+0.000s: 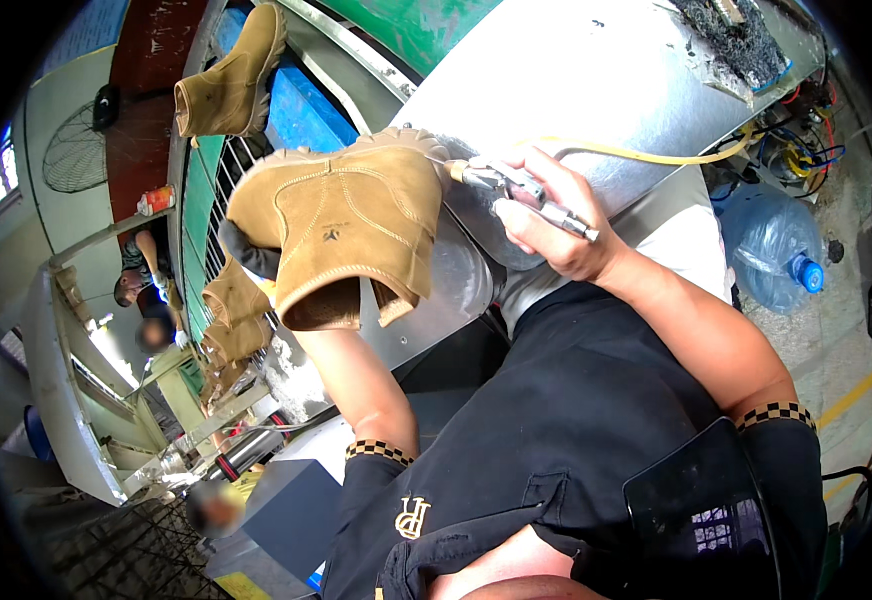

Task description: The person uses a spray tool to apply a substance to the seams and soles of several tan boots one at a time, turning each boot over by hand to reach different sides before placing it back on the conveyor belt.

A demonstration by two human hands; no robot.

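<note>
A tan suede ankle boot (331, 215) is held up before me with its sole turned away and its top opening toward me. My left hand (246, 252), in a dark glove, is closed around the boot's toe end on the left; the boot hides part of the fingers. My right hand (566, 225) is bare and wrapped around a small metal spray gun (491, 180) with a brass-coloured front. The gun's thin tip points at the edge of the boot's sole, close to the heel. A yellow hose (646, 155) runs toward the gun from the right.
Another tan boot (236, 80) lies by a blue bin (306, 112) at the far left, and several more boots (236, 310) sit on a rack. A metal worktable (556, 70) spreads ahead. A large water bottle (771, 245) stands at right, below tangled cables. Other people work at left.
</note>
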